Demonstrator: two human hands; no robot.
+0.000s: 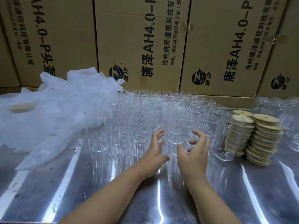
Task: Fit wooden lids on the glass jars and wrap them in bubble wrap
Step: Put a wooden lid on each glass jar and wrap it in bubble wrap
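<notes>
Glass jars (161, 113) crowded mid-frame on the steel tabletop (242, 191), wooden lids (262, 138) stacked at right, bubble wrap (53, 113) upper left. Both hands, left (154, 155) and right (195, 153), were spread and empty beside the front jars; a careless reach might topple neighbours.

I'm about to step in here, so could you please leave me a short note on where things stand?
Left hand and right hand: both open and empty, fingers spread on either side of a front-row jar, no grip yet.
Glass jars: massed upright on the metal table, none visibly lidded.
Wooden lids: stacked to the right of the jars.
Bubble wrap: heaped at left, one lid-like disc showing through it.
Left: lid and wrap the jars on the table.
</notes>
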